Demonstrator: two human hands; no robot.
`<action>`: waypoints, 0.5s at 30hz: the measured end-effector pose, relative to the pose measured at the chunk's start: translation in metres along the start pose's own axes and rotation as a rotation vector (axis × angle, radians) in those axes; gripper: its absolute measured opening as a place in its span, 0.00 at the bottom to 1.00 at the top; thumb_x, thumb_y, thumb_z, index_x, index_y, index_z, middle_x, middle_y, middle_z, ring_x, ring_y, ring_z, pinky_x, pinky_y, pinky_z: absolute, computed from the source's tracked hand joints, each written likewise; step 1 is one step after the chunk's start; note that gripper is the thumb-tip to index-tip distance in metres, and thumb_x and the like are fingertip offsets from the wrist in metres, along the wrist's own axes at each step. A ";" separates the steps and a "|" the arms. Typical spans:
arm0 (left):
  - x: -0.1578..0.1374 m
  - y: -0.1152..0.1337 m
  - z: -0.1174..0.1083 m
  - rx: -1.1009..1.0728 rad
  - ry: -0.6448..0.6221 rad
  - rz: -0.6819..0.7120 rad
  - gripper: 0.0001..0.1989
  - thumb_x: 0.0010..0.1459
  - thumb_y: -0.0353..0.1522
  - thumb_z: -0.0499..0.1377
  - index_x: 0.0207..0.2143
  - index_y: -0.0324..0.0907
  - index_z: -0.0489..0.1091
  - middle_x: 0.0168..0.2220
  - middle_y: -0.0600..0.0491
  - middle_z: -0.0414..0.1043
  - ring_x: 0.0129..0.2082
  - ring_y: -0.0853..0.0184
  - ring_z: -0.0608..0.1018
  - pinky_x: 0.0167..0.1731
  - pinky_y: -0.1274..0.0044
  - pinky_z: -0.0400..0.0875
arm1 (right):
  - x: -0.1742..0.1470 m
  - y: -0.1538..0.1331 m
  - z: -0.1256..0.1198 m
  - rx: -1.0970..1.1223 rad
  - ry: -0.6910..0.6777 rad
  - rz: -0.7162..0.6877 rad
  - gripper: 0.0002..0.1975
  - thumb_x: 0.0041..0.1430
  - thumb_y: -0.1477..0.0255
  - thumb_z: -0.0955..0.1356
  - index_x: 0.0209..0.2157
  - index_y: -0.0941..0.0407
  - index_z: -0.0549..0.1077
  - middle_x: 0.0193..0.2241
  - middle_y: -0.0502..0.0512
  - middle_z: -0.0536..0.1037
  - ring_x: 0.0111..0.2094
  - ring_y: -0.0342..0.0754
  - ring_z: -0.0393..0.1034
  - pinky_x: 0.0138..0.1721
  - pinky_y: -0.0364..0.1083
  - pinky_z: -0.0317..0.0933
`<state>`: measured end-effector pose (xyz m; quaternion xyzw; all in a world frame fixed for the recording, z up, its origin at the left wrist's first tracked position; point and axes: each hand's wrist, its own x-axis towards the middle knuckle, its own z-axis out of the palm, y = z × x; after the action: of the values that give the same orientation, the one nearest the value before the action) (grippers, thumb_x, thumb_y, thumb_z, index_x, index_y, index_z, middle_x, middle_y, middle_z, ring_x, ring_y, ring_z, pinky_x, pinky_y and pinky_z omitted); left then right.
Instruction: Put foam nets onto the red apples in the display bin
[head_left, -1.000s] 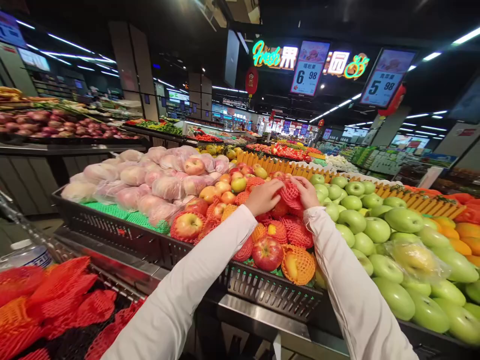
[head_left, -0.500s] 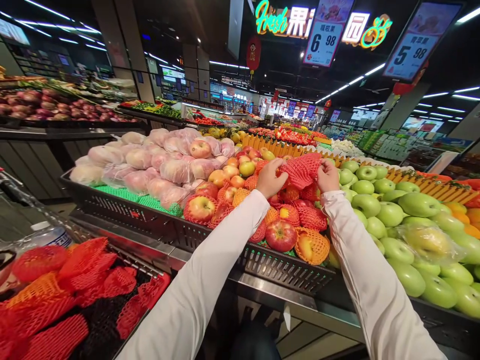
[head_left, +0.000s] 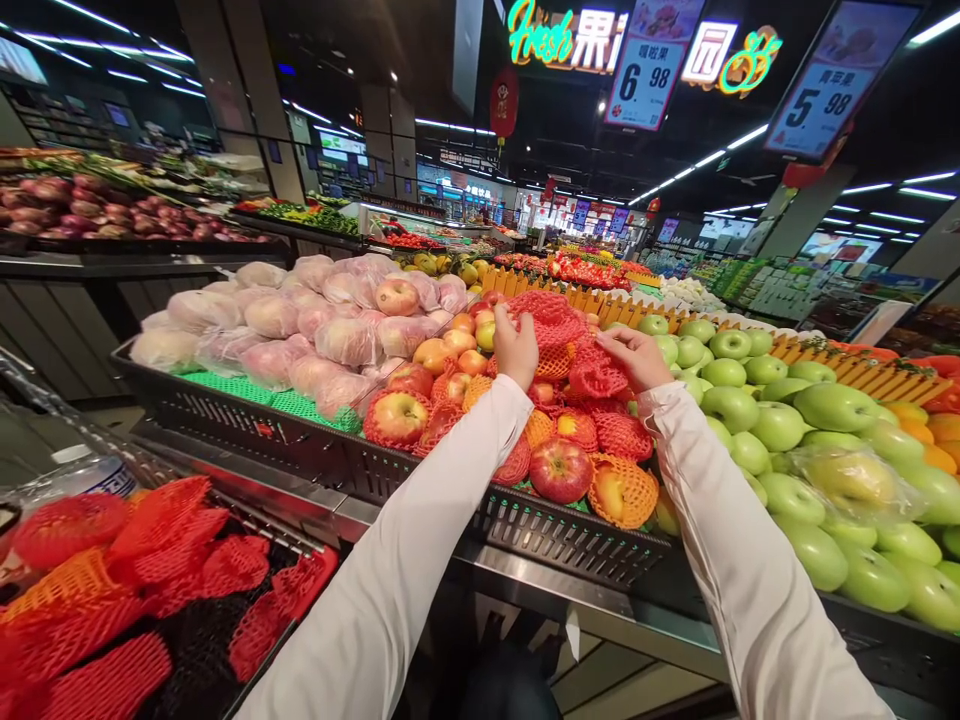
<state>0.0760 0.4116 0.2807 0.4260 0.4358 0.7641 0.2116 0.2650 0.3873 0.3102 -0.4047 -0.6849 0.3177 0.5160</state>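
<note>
Red foam net (head_left: 551,318) sits further left than in the earlier frame, no longer pulled across between the hands; it lies atop the heaped apples (head_left: 561,470). Left hand (head_left: 517,347) half-curled at its left edge, grip unclear; right hand (head_left: 636,358) has fingers mostly straight, tips by bunched red mesh, can't tell if pinching. Net likely light, soft, springy, grippy; best pinched at the rim, apples probably bruise easily. Black slatted crate (head_left: 570,540), metal ledge (head_left: 525,575) below; dim supermarket, lit price signs (head_left: 651,65) overhead
</note>
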 end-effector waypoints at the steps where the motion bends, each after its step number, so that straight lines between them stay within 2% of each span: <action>1: 0.000 0.000 0.000 -0.019 -0.011 0.021 0.06 0.61 0.28 0.57 0.40 0.42 0.63 0.28 0.57 0.65 0.31 0.68 0.72 0.40 0.75 0.67 | -0.001 0.000 0.000 -0.021 -0.053 0.008 0.21 0.40 0.52 0.77 0.26 0.55 0.76 0.22 0.47 0.73 0.22 0.41 0.61 0.26 0.44 0.55; 3: -0.001 0.001 0.002 -0.083 -0.044 0.062 0.04 0.61 0.30 0.58 0.39 0.42 0.64 0.32 0.55 0.68 0.35 0.68 0.74 0.41 0.76 0.68 | -0.002 0.001 0.001 -0.081 -0.215 0.040 0.20 0.40 0.54 0.78 0.25 0.56 0.76 0.21 0.47 0.73 0.22 0.40 0.61 0.27 0.44 0.55; 7: -0.001 0.003 0.006 -0.273 -0.171 0.070 0.05 0.61 0.30 0.59 0.35 0.41 0.64 0.35 0.54 0.71 0.35 0.70 0.74 0.40 0.79 0.69 | -0.006 0.002 0.005 -0.228 -0.681 0.149 0.21 0.38 0.55 0.78 0.26 0.59 0.78 0.21 0.49 0.75 0.23 0.41 0.64 0.29 0.45 0.58; 9: -0.003 0.005 0.007 -0.356 -0.266 0.029 0.06 0.61 0.31 0.60 0.35 0.40 0.64 0.32 0.55 0.71 0.33 0.72 0.74 0.37 0.80 0.69 | -0.009 0.000 0.008 -0.251 -0.783 0.153 0.22 0.40 0.55 0.77 0.28 0.59 0.79 0.23 0.51 0.77 0.26 0.42 0.66 0.31 0.46 0.60; 11: -0.006 0.009 0.007 -0.409 -0.375 -0.050 0.08 0.61 0.34 0.61 0.37 0.41 0.64 0.27 0.57 0.69 0.29 0.73 0.74 0.34 0.80 0.70 | -0.010 -0.002 0.010 -0.207 -0.681 0.121 0.21 0.43 0.54 0.77 0.31 0.58 0.79 0.26 0.52 0.77 0.27 0.43 0.67 0.33 0.47 0.62; 15: -0.016 0.019 0.002 -0.491 -0.619 -0.192 0.20 0.59 0.44 0.62 0.45 0.41 0.63 0.21 0.60 0.66 0.19 0.74 0.70 0.23 0.81 0.67 | -0.009 -0.002 0.010 0.055 -0.287 0.166 0.21 0.40 0.53 0.77 0.27 0.55 0.74 0.20 0.50 0.73 0.21 0.44 0.62 0.23 0.46 0.59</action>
<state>0.0877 0.3912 0.2901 0.5301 0.1938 0.6577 0.4989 0.2560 0.3783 0.3047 -0.3960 -0.7068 0.4325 0.3956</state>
